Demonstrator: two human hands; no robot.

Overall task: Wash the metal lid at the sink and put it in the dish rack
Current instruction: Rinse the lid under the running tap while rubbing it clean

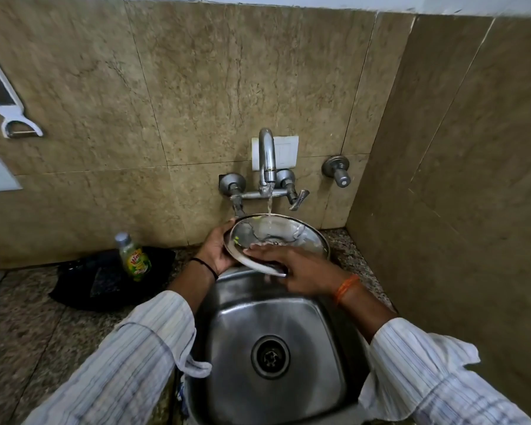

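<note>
A round shiny metal lid (pixel 276 233) is tilted toward me above the back of the steel sink (pixel 328 342). Water runs from the tap (pixel 266 154) onto its upper inside face. My left hand (pixel 216 251) grips the lid's left rim. My right hand (pixel 301 266) lies flat across the lid's lower inside face, fingers pointing left and touching the metal. A small green fleck sits near the lid's left edge. No dish rack is in view.
A bottle of green dish liquid (pixel 134 257) stands on a black cloth or tray (pixel 105 280) left of the sink on the granite counter (pixel 28 332). A peeler (pixel 3 96) hangs on the tiled wall. A side wall closes in on the right.
</note>
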